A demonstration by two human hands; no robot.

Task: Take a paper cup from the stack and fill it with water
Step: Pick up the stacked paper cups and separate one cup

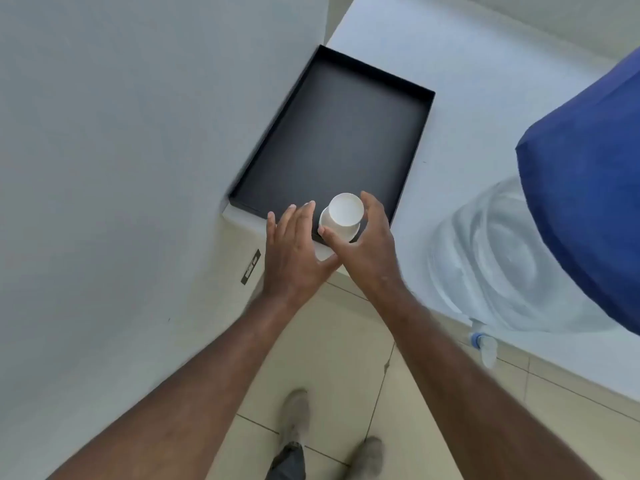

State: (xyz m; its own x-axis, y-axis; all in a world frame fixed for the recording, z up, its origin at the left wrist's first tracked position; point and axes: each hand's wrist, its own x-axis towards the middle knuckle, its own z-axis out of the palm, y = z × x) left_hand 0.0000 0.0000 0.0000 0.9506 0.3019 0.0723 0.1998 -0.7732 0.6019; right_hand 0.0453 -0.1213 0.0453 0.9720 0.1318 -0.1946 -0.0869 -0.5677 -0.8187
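A short stack of white paper cups (343, 216) stands upside down at the near right corner of a shallow black tray (332, 133). My right hand (365, 247) curls around the stack from the right, thumb at its near side and fingers at its far side, close to the cups. My left hand (294, 247) is just left of the stack, fingers spread and flat, not holding anything. A clear water jug (491, 258) lies on the white counter at the right, its blue tap (479, 341) sticking out over the counter's near edge.
The white counter (467, 109) runs from the tray to the right. A blue cloth (588, 188) covers the jug's far part. A pale wall fills the left side. Below are beige floor tiles and my two shoes (298, 417).
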